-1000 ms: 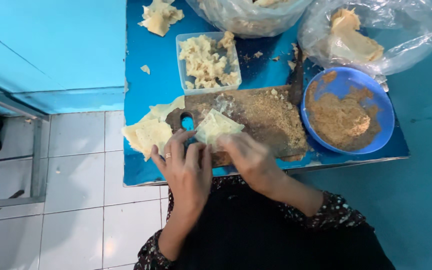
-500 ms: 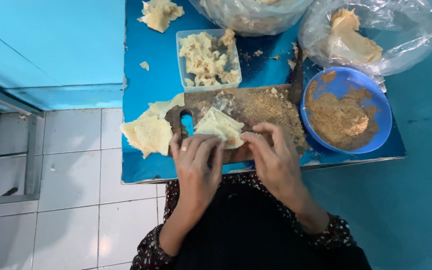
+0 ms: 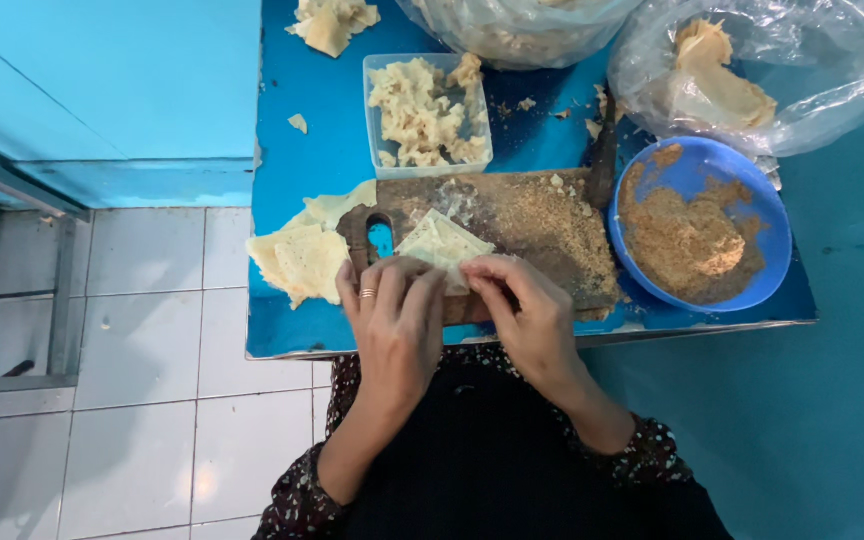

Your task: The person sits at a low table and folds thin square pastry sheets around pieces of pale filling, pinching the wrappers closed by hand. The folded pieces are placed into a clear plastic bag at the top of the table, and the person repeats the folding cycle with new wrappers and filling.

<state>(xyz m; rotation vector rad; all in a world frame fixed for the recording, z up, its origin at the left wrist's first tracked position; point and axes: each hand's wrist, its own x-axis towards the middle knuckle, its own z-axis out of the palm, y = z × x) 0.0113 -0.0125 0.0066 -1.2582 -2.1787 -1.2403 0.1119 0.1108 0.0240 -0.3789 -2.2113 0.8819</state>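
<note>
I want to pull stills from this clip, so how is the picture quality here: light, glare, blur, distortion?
Head view: soft, even light with faint shadows; glare on the clear plastic bag; both hands, left hand and right hand, and the pale wrapper look sharp; the blue table edges splay with wide-angle distortion.

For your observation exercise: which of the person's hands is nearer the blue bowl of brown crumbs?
Right. The right hand lies just left of the blue bowl; the left hand sits farther left, past it.

Rough worn wooden board (image 3: 532, 235), glossy blue plastic bowl (image 3: 752, 290), crinkled clear plastic bag (image 3: 812, 90).
</note>
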